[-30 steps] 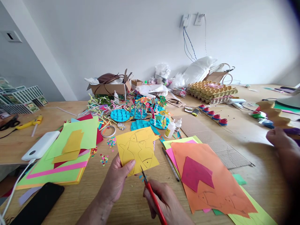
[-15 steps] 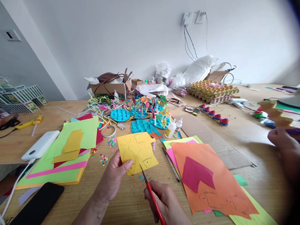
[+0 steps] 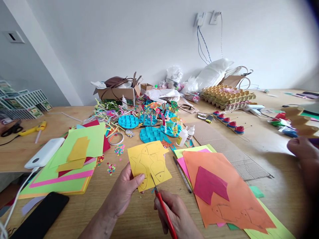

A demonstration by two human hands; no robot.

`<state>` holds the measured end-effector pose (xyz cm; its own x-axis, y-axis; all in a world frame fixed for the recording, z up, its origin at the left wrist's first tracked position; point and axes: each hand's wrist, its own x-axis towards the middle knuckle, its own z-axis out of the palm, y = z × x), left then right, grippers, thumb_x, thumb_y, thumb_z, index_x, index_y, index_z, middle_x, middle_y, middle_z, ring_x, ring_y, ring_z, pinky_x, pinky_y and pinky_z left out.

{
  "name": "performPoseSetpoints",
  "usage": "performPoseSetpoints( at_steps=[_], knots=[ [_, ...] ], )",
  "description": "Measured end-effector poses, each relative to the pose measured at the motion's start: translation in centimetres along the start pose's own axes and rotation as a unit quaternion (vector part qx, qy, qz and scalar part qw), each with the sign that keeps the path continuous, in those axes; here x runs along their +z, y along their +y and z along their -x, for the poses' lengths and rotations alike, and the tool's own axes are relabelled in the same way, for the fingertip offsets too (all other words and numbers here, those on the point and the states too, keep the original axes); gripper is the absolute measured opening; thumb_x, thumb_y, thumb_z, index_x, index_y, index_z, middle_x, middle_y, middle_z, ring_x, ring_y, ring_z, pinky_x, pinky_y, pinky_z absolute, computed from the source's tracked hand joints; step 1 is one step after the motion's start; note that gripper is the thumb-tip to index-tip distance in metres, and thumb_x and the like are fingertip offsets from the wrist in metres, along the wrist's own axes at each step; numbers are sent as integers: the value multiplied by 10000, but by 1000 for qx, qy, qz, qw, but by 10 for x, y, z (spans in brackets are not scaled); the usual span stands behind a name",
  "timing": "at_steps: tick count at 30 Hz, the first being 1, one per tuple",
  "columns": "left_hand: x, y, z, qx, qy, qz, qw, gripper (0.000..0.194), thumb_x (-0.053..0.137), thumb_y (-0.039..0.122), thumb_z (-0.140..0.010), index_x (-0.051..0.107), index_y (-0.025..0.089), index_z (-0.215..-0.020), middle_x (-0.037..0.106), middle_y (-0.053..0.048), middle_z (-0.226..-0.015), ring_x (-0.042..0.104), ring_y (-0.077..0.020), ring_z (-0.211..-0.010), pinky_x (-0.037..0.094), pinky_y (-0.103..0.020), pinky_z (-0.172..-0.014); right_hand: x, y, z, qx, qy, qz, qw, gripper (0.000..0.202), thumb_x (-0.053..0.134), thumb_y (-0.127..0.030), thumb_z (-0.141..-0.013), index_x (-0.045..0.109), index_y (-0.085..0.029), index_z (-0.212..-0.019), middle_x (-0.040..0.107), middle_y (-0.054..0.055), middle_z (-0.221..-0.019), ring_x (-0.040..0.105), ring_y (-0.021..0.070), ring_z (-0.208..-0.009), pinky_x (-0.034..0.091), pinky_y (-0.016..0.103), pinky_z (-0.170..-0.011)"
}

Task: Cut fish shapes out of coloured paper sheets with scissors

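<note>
1. Several coloured sheets [image 3: 87,146] lie piled on the left of the wooden table [image 3: 136,219], with a black phone [image 3: 41,215] just in front of them.

2. The left hand [image 3: 124,189] pinches the yellow paper [image 3: 149,157] at its lower left corner, thumb on top and the other fingers out of sight behind. For a clean cut this grip should stay light but firm, with the thumb well aside of the blades.

3. The yellow paper is held up off the table, in the middle of the view, tilted toward the wearer. It bears at least three drawn fish outlines [image 3: 157,164]; good work here means turning the sheet into the blades rather than twisting the wrist.

4. The red-handled scissors [image 3: 162,203] meet the paper's lower edge, their tip between the two lower outlines — whether the blades are parted, I cannot tell. Short, steady snips would suit the curves best.

5. The right hand [image 3: 173,207] is closed around the scissors' handle, thumb and fingers wrapped on it; the finger loops are hidden.

6. A pen [image 3: 182,175] and an orange sheet [image 3: 234,186] lie to the right — and at the far right is another person's hand [image 3: 300,149].
</note>
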<state>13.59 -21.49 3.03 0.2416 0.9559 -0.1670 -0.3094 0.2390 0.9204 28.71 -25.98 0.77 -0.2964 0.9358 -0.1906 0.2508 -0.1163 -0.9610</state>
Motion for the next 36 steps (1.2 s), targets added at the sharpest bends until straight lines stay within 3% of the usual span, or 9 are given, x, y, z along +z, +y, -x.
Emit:
performPoseSetpoints(
  at_steps=[5, 14, 21, 27, 36],
  knots=[
    [-3, -1, -1, -11, -7, 10, 1000, 341, 603, 211, -760, 533, 199, -1094, 664, -64, -1042, 611, -213, -914, 485, -278, -713, -1, 4, 1, -7, 3, 25, 1000, 384, 367, -481, -834, 357, -196, -577, 292, -65, -485, 305, 76, -445, 240, 196, -411],
    [-2, 0, -1, -25, 19, 17, 999, 350, 644, 230, -724, 566, 183, -1061, 684, -68, -1006, 627, -239, -916, 480, -367, -816, 1, 10, 0, 2, -16, 15, 1000, 351, 381, -443, -845, 392, -191, -602, 298, -66, -484, 336, 77, -443, 269, 188, -413],
    [-2, -3, 0, -25, -29, 18, 999, 280, 603, 192, -760, 568, 186, -1037, 681, -59, -1027, 622, -233, -933, 493, -355, -795, 4, 3, -1, 44, -16, -57, 997, 355, 396, -471, -828, 392, -193, -607, 298, -75, -478, 339, 71, -415, 281, 179, -397],
    [-5, -6, 1, -34, -30, 23, 999, 300, 601, 191, -765, 561, 185, -1062, 681, -65, -1033, 628, -229, -923, 495, -342, -785, 5, 7, 0, 43, -5, -65, 997, 406, 385, -545, -818, 401, -190, -622, 312, -77, -456, 327, 64, -374, 256, 182, -362],
    [-4, 0, -2, -40, 25, 20, 999, 315, 659, 229, -710, 601, 183, -1017, 692, -72, -1010, 629, -249, -922, 496, -361, -791, 8, 12, -2, 40, -11, -56, 998, 477, 363, -633, -789, 401, -190, -615, 325, -71, -474, 355, 67, -372, 276, 171, -344]
  ],
)
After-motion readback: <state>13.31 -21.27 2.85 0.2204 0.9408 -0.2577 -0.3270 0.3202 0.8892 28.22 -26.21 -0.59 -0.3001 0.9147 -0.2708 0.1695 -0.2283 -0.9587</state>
